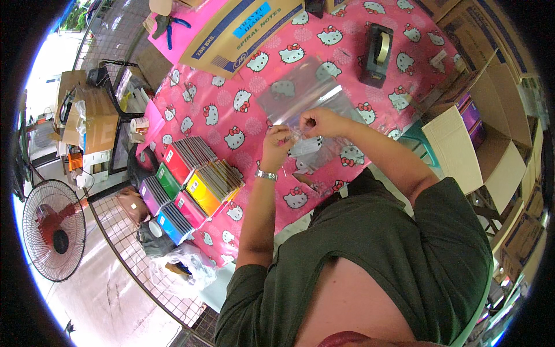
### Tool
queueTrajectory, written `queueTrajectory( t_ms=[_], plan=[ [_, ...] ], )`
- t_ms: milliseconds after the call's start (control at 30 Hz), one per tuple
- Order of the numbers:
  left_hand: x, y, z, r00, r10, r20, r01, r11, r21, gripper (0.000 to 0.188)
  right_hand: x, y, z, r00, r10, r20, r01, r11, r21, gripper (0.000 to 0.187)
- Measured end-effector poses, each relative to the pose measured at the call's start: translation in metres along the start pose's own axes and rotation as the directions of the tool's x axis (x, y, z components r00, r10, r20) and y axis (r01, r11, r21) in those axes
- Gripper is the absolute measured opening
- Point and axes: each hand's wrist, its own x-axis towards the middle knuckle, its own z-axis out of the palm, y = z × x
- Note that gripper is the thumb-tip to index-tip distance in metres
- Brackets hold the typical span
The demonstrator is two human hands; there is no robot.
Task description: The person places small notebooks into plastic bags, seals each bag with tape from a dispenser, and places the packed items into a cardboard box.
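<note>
While we watched, left hand [278,140] and right hand [321,122] pinched clear plastic [297,137].
We judged that uneven pulling between them might tear it.

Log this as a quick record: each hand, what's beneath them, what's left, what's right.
Left hand: fingers pinching clear plastic
Right hand: fingers pinching it too
Beneath: clear film on pink cloth
Left: spiral notebooks, grouped by colour
Right, farther out: tape dispenser
Beyond table, right: open carton
</note>
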Motion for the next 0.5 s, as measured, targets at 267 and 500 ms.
queueTrajectory(
  t_ms=[267,500],
  plan=[
    [-0.026,0.047,-0.004,0.946,0.319,0.049,-0.318,0.891,0.324,0.032,-0.037,0.001,0.015,0.930,-0.278,-0.242,0.231,0.951,-0.207,0.030],
    [0.008,0.010,-0.033,0.916,-0.199,0.349,0.314,0.897,-0.310,0.036,-0.016,0.014,-0.007,0.992,-0.047,-0.116,0.035,0.994,-0.108,0.042]
  ],
)
